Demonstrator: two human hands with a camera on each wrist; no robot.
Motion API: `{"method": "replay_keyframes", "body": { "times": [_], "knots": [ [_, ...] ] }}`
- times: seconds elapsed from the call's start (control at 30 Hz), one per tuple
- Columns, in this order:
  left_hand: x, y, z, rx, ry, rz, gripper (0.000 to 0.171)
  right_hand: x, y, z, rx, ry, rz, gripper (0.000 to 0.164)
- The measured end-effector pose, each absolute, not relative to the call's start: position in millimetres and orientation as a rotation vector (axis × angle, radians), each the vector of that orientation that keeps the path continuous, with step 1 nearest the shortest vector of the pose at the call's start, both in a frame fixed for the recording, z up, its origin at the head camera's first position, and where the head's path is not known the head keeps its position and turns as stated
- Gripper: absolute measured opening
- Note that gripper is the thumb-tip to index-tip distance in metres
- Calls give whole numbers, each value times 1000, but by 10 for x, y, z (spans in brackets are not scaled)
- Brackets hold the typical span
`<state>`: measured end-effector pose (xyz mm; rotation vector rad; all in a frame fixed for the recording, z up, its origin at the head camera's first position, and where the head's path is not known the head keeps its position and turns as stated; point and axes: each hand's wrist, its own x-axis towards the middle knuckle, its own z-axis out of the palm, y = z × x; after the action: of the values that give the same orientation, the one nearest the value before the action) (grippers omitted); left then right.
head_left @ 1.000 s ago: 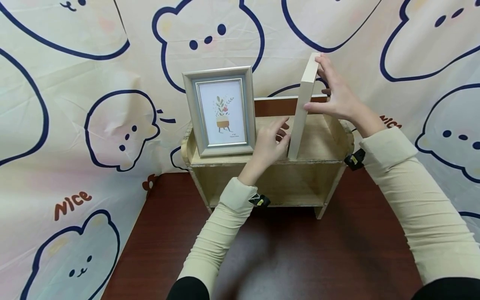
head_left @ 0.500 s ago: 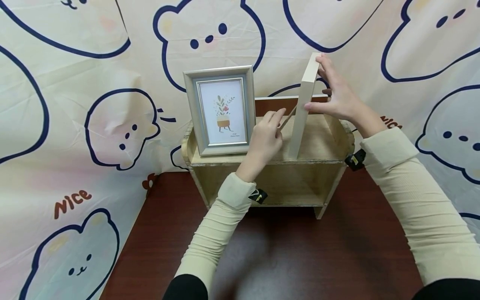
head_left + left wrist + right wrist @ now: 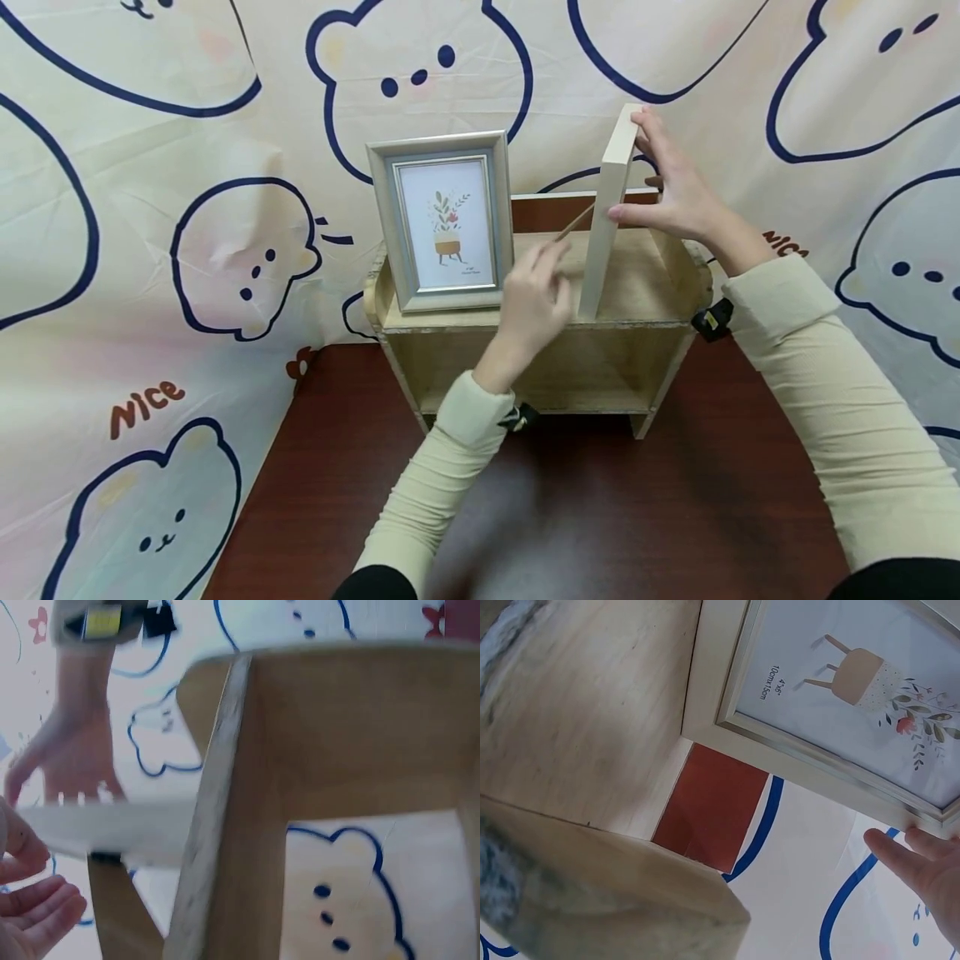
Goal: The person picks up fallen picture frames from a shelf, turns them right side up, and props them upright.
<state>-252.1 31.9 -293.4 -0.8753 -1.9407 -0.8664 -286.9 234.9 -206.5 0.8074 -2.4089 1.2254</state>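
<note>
Seen edge-on in the head view, a pale picture frame [image 3: 607, 225] stands upright on the wooden shelf's top board. My right hand [image 3: 678, 187] grips its upper edge, thumb on the near side and fingers behind. From its back a brown easel stand [image 3: 576, 223] slants out to the left. My left hand [image 3: 531, 300] is beside that stand, fingers loosely bent. In the left wrist view, the left fingers [image 3: 64, 904] appear slightly apart from the stand [image 3: 124, 915]. The right wrist view shows a potted-plant print [image 3: 870, 690] inside the held frame.
A second picture frame [image 3: 442, 225] with a similar plant print stands on the shelf's left. The two-tier wooden shelf [image 3: 637, 367] sits on a dark red-brown table [image 3: 315, 500], backed by a bear-patterned cloth [image 3: 247, 142].
The easel stand has swung out leftward from the frame's back. My left hand moved left with it, then slightly down and toward me. The right hand keeps its grip in place.
</note>
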Motion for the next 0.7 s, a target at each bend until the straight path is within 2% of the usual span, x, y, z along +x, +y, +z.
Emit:
{"method": "replay_keyframes", "body": {
  "times": [0.37, 0.7],
  "knots": [
    [-2466, 442, -3118, -944, -1951, -1177, 30, -2894, 2273, -1966, 786, -2515, 1027, 93],
    [-2485, 487, -3161, -836, -2004, -1209, 33, -2969, 2144, -1857, 819, -2613, 852, 95]
  ]
}}
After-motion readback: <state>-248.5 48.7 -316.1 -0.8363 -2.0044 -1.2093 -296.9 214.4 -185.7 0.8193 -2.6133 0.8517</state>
